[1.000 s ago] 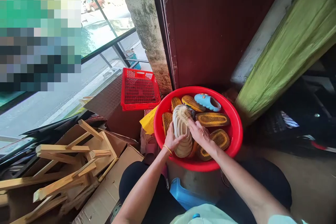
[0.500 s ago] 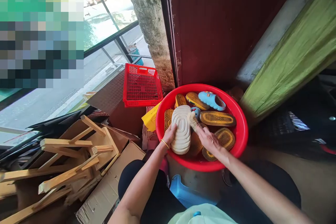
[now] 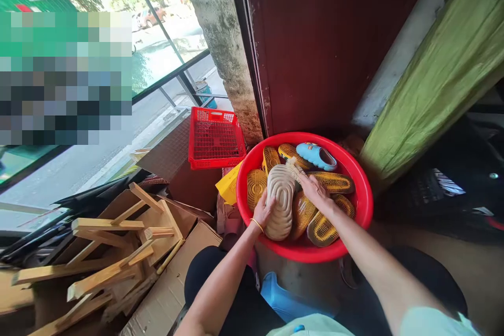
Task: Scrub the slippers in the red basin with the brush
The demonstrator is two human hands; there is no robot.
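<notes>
My left hand (image 3: 263,210) is closed on the left side of a cream-coloured slipper (image 3: 281,202), whose ridged sole faces up. In my right hand (image 3: 316,192) is a scrubbing brush (image 3: 295,170) with pale bristles, held at the slipper's upper right edge. Both hands are over a red basin (image 3: 364,194). Several slippers with yellow-brown soles lie in it, among them a long one (image 3: 334,182) at the right and another (image 3: 328,226) near the front. A light-blue slipper (image 3: 315,155) rests at the back of the basin.
A red plastic crate (image 3: 216,139) stands behind the basin to the left. Wooden stools (image 3: 129,241) lie piled on cardboard (image 3: 177,273) at my left. A blue plastic thing (image 3: 283,299) is between my legs. A green curtain (image 3: 425,79) hangs at the right, beside a dark red panel (image 3: 331,42).
The cream slipper has tilted and shifted a little to the right with my left hand. The brush in my right hand has moved to the slipper's upper edge. The view has shifted slightly.
</notes>
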